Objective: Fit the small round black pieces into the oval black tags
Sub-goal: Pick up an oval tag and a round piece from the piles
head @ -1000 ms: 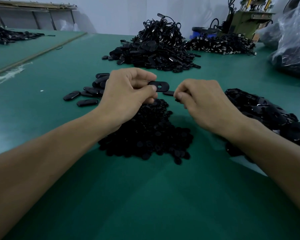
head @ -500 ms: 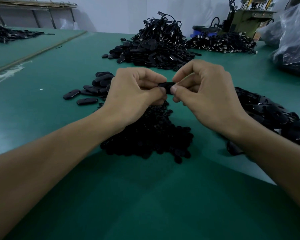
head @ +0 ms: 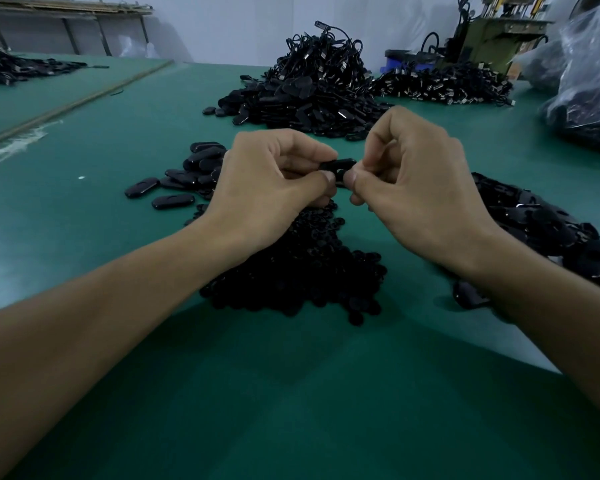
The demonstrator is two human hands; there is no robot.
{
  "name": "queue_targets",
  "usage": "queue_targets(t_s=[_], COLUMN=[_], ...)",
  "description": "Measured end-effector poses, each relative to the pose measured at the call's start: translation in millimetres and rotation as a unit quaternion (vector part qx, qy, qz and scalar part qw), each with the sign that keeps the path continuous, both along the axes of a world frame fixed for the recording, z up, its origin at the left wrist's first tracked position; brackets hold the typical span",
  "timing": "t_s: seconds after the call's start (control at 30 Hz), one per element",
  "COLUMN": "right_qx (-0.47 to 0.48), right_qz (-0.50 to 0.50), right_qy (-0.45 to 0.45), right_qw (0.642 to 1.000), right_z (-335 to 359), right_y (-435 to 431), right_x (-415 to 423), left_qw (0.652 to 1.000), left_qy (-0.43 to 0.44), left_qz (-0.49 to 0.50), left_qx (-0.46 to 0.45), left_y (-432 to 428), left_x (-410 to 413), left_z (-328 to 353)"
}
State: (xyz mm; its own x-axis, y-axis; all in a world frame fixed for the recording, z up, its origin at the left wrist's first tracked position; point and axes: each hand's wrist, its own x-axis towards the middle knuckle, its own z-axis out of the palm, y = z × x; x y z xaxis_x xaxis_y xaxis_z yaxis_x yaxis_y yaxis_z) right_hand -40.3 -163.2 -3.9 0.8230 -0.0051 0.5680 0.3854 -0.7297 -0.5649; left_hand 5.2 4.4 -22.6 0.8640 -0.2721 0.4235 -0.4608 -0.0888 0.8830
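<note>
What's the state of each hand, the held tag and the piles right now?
left hand, grip pinching the oval tag's left end.
right hand, grip pinching its right end.
oval tag, held above the table between both hands; whether a round piece is seated is hidden.
round pieces pile, heaped under the hands.
loose oval tags, lying flat, left of the left hand.
right pile, heaped beside the right wrist.
far corded pile, heaped, untouched.

Green worktop (head: pixel 84 258): matt, smooth covering. Loose oval tags (head: pixel 172 201) at left: glossy black plastic. The held oval tag (head: pixel 338 165): same plastic, faint sheen. Heap of small round pieces (head: pixel 291 271): duller, matt black. Far-right bag (head: pixel 593 57): clear crinkled film, shiny.
</note>
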Motion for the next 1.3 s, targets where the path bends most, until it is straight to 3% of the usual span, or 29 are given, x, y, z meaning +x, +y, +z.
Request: queue_targets(t_s=[0.23, 0.37, 0.6, 0.83, 1.1, 1.3], right_qx=[-0.011, -0.01, -0.004, -0.025, -0.049, 0.055], right_qz=[-0.017, -0.028, 0.027, 0.07, 0.006, 0.052], right_qy=[-0.004, 0.006, 0.029, 0.051, 0.036, 0.094], right_qw=[1.0, 1.0, 0.999, 0.996, 0.998, 0.993], right_z=[1.7, 1.5, -0.7, 1.0, -2.9, -5.5], right_y=[1.7, 1.3, 4.4, 7.9, -0.1, -6.5], right_x=[-1.0, -2.2, -5.3, -7.7, 0.1, 7.7], left_qw=[1.0, 0.993, 0.965, 0.957, 0.991, 0.998], left_qy=[-0.014, -0.084, -0.197, -0.21, -0.081, -0.008], left_qz=[0.004, 0.024, 0.069, 0.082, 0.019, -0.017], left_qx=[0.027, 0.084, 0.158, 0.182, 0.101, 0.054], left_y=[-0.3, -1.9, -2.1, 4.2, 3.8, 5.0], left_x=[-2.6, -4.4, -7.9, -1.5, 6.0, 7.5], left_z=[2.3, 2.5, 0.1, 1.6, -0.9, -0.6])
